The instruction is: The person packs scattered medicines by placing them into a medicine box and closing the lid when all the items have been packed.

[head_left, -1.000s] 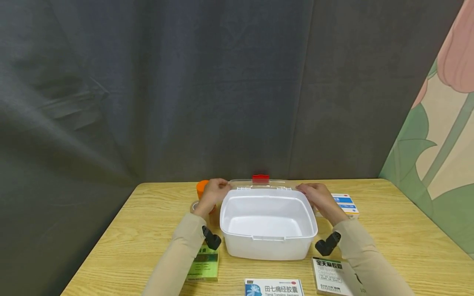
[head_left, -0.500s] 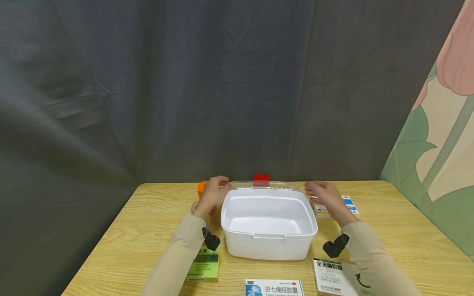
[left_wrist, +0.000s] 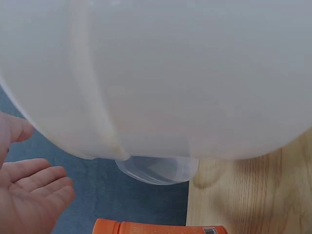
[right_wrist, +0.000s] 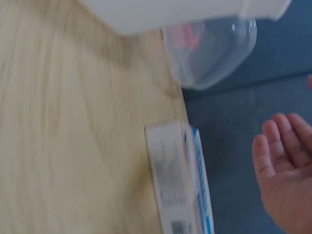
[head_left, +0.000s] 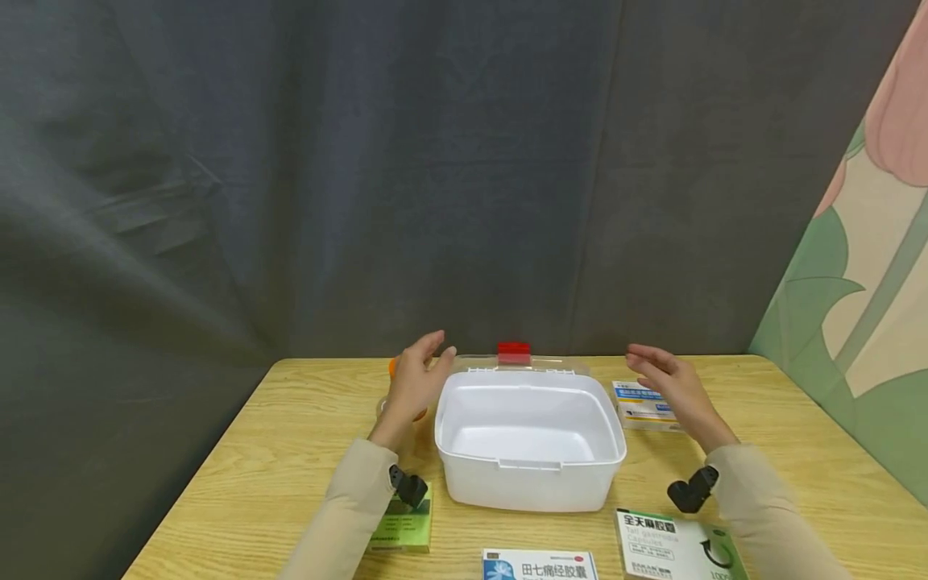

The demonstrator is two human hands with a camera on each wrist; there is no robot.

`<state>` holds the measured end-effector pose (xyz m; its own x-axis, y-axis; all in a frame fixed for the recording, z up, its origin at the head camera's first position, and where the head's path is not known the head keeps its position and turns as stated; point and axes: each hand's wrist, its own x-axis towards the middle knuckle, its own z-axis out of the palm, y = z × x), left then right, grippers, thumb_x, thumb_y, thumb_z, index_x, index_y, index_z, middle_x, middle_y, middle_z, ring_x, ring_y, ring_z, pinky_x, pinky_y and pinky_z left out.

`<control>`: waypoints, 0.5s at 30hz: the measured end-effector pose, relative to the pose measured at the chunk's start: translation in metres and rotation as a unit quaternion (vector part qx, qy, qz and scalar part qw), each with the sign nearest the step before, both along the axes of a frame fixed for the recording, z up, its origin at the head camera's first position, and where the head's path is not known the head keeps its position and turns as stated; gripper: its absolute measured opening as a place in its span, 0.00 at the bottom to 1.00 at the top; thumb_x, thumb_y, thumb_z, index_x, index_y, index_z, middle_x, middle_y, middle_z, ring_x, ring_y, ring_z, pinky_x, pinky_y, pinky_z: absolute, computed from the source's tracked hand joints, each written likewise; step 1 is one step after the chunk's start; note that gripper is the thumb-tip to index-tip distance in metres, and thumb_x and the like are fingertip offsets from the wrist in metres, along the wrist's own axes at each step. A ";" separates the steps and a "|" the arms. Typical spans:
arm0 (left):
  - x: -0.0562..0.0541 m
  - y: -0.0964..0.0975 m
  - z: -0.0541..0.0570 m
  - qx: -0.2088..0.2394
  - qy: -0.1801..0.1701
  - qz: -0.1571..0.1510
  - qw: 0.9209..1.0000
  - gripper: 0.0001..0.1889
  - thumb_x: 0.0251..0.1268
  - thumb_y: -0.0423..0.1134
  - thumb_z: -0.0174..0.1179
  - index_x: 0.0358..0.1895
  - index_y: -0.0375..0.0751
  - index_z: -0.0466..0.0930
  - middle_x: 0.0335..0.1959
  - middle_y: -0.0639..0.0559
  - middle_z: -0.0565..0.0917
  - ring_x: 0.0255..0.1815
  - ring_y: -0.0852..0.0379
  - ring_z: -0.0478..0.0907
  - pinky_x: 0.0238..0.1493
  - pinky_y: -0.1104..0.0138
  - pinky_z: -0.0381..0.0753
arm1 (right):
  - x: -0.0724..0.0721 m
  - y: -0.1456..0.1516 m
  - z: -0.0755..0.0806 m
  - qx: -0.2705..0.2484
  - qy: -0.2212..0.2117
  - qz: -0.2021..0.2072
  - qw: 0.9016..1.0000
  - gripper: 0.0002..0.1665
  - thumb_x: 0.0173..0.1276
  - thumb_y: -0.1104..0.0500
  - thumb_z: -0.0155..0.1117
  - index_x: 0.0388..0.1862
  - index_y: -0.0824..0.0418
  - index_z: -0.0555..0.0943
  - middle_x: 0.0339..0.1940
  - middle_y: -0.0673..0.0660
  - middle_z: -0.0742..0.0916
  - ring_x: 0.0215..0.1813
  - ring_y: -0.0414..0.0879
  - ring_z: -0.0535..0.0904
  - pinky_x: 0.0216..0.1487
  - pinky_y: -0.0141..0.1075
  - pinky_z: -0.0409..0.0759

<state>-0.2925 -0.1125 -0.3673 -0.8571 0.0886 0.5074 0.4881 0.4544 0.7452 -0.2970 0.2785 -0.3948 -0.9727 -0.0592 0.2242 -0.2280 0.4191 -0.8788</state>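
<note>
A white plastic box (head_left: 532, 486) stands in the middle of the table, with nothing inside it. Its clear lid (head_left: 478, 362) is folded back behind it and carries a red latch (head_left: 514, 353). My left hand (head_left: 416, 383) hovers off the box's back left corner, fingers loosely bent and holding nothing; the left wrist view shows its palm beside the box wall. Off the back right corner, my right hand (head_left: 674, 387) is raised above a blue-and-white medicine box (head_left: 641, 407). Its fingers are relaxed, apart from everything, as the right wrist view confirms.
An orange bottle (left_wrist: 161, 228) lies or stands left of the box, mostly behind the left hand. A green medicine box (head_left: 406, 524) is under the left forearm. Two white medicine boxes, one at front centre (head_left: 540, 566) and one at front right (head_left: 670, 548), lie nearer.
Both hands have let go of the opened lid. The right hand has drawn away to the right, and the left has lifted slightly. The box stays put.
</note>
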 end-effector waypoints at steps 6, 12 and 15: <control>0.013 -0.004 0.001 0.028 0.020 0.026 0.999 0.25 0.70 0.39 0.58 0.64 0.28 0.70 0.62 0.35 0.74 0.63 0.41 0.70 0.61 0.54 0.70 | 0.004 0.020 -0.010 -0.004 0.031 0.017 0.999 0.36 0.77 0.48 0.52 0.72 0.70 0.60 0.62 0.61 0.76 0.51 0.23 0.72 0.49 0.19 0.72; 0.028 -0.010 0.002 0.054 0.029 0.057 0.996 0.28 0.67 0.40 0.61 0.66 0.28 0.68 0.63 0.35 0.73 0.64 0.41 0.70 0.62 0.52 0.70 | 0.008 0.036 -0.015 0.009 0.040 0.004 0.999 0.39 0.73 0.50 0.60 0.74 0.65 0.59 0.67 0.66 0.71 0.56 0.29 0.69 0.48 0.17 0.69; 0.035 -0.012 0.001 0.041 0.015 0.064 0.997 0.32 0.66 0.42 0.63 0.67 0.28 0.66 0.65 0.36 0.71 0.64 0.40 0.69 0.62 0.51 0.69 | 0.008 0.045 -0.019 0.006 0.049 0.023 0.999 0.40 0.71 0.55 0.62 0.76 0.63 0.57 0.69 0.65 0.69 0.61 0.33 0.67 0.51 0.17 0.69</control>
<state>-0.2579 -0.1243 -0.3667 -0.8434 -0.0636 0.5334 0.4521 0.4523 0.7688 -0.2887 0.3234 -0.4143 -0.9427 -0.1061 0.3164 -0.3311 0.4167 -0.8466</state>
